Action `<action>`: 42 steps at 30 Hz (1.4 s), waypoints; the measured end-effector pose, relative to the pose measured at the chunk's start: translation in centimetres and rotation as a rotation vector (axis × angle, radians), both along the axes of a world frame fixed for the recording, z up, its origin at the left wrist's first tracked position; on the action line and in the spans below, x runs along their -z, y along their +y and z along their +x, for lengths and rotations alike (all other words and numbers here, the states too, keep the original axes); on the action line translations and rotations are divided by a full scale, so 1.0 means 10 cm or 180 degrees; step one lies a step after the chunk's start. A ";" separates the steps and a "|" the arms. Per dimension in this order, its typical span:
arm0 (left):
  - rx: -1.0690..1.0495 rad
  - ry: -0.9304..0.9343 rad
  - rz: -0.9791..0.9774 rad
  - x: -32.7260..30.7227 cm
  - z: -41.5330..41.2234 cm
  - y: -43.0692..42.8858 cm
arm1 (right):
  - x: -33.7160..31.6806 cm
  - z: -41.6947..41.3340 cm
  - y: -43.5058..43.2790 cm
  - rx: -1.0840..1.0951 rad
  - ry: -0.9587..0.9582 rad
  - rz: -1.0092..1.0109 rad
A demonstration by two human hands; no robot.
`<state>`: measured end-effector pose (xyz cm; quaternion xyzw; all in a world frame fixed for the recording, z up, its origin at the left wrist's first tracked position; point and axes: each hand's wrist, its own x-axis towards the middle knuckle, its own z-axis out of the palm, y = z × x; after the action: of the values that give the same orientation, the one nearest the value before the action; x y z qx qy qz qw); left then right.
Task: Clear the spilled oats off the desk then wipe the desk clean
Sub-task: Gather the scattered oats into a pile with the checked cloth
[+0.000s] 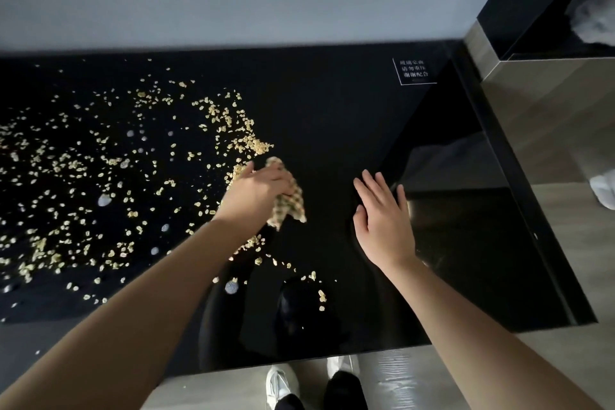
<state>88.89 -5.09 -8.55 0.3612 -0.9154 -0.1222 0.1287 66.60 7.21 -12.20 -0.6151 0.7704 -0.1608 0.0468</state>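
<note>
Looking down on a glossy black surface, we saw oats scattered thickly over its left half, with a denser heap just beyond the left hand. That hand gripped a crumpled checked cloth, fingers curled round it, among the oats near the middle of the surface. The right hand was spread just to the right, fingers straight and holding nothing; we could not tell whether it touched the surface. A small white-lettered label sat near the far right corner.
</note>
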 end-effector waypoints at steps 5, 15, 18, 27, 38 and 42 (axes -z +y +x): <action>-0.0278 0.0205 0.0099 -0.15 0.18 -0.08 | 0.00 0.01 0.00 0.0000 -0.0019 -0.0051; 0.1099 0.0355 0.0198 0.06 -0.28 1.43 | -0.03 -0.08 0.33 -0.0242 -0.0280 -0.0015; 0.0834 0.0128 0.0177 0.11 -0.19 1.58 | -0.02 -0.03 0.46 -0.0175 -0.0190 -0.0028; 0.0201 0.0116 -0.0038 0.10 0.28 1.52 | -0.06 0.19 0.49 -0.0064 -0.0045 0.0128; -0.0693 0.0431 -0.0252 -0.04 0.87 1.09 | -0.02 0.50 0.54 -0.0428 -0.0035 0.0182; 0.0206 0.0530 -0.0241 -0.08 0.51 1.62 | -0.02 0.52 0.54 -0.0428 -0.0141 0.0153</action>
<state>94.03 11.10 -7.72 0.3150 -0.9167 -0.1212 0.2140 71.76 12.60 -11.98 -0.6605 0.7298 -0.1523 0.0892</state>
